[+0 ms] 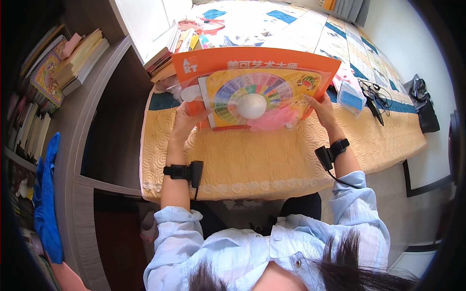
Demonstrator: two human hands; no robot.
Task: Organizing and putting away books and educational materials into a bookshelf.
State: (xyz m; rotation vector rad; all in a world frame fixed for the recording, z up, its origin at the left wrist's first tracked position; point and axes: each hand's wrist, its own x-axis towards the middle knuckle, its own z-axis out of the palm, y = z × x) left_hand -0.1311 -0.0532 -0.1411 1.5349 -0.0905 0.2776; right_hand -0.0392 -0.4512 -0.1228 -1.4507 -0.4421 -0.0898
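Note:
My left hand [189, 120] and my right hand [322, 109] grip the two sides of an orange printed board or folder [255, 54], held tilted up above the bed. In front of it, under clear plastic, lies a yellow card with a round multicoloured wheel chart [267, 82]. A white rounded object [251, 106] covers the wheel's middle, and a smaller white piece [191, 93] shows near my left hand. Pink, petal-like pieces [275, 119] are at the lower right of the pack. The fingertips behind the board are hidden.
A yellow quilted cover [255, 160] drapes the bed. Stacked books [160, 65] stand behind at the left. Further right lie a blue item in a clear bag [351, 99] and black cables [376, 96]. A bookshelf [105, 91] with a blue cloth [49, 203] is at the left.

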